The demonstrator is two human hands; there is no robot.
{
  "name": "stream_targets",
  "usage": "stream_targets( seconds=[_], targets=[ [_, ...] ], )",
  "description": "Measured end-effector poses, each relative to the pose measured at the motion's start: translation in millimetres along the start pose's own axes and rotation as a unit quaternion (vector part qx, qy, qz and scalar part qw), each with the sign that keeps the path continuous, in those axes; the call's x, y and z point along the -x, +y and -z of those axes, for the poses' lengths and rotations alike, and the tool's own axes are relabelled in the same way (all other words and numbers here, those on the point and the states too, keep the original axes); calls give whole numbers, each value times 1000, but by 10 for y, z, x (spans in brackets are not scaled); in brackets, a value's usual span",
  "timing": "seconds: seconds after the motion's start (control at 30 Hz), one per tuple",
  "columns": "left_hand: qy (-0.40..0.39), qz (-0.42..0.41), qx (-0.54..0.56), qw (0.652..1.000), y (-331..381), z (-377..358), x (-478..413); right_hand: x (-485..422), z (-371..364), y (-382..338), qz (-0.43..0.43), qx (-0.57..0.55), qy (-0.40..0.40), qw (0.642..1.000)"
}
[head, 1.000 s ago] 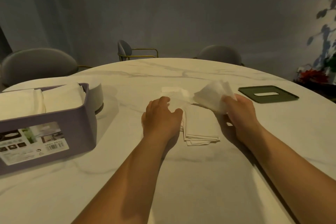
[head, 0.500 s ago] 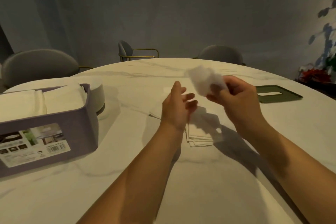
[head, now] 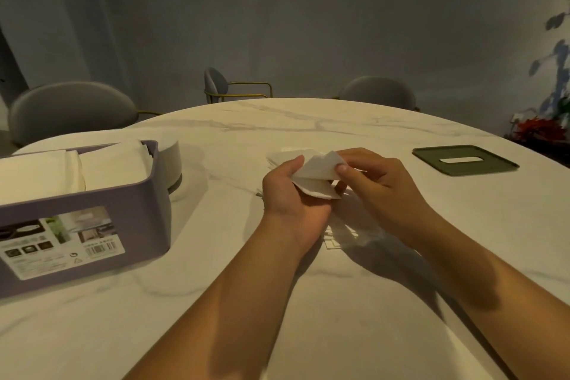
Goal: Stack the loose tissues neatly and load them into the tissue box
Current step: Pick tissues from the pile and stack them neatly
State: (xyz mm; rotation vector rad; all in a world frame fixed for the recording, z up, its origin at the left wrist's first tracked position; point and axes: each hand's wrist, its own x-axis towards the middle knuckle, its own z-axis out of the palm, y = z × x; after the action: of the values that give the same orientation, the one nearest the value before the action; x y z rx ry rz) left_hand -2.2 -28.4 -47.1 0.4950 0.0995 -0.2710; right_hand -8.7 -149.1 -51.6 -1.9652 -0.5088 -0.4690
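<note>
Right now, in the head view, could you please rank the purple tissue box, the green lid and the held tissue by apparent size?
1. Purple tissue box: clearly largest, though nearest the camera and cropped.
2-3. Green lid and held tissue look about alike; the lid lies farther off, so I won't rank them.

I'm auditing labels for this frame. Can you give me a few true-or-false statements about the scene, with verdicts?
1. The left hand and the right hand both hold one white tissue above the table. True.
2. The green lid sits on the purple box. False: it lies flat on the table, right of the hands.
3. The purple box holds white folded sheets. True.
4. The purple box stands right of the hands. False: it stands to their left.
</note>
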Motion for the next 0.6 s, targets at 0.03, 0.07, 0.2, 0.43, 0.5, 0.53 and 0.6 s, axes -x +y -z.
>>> stream_targets(
  seconds=[0.03,0.07,0.2,0.43,0.5,0.53,0.6],
  targets=[
    [4,-3,1,1000,5,12,-11,-2,-2,16,0,13,-23,1000],
    [10,-4,-2,1000,9,25,-19,-1,-8,18,-3,25,-50,998],
    [23,2,-6,1000,53,63,-42,-14,34,0,-7,35,-50,998],
    [67,-95,88,989,208,156,-115,-40,306,64,-97,115,-106,983],
    [74,-96,93,988,230,179,-114,-26,277,61,-123,146,-161,968],
    [78,-95,94,988,233,187,-114,-22,259,66,-134,163,-183,960],
    [85,-93,94,988,232,194,-110,-11,226,81,-151,193,-216,945]
  ],
)
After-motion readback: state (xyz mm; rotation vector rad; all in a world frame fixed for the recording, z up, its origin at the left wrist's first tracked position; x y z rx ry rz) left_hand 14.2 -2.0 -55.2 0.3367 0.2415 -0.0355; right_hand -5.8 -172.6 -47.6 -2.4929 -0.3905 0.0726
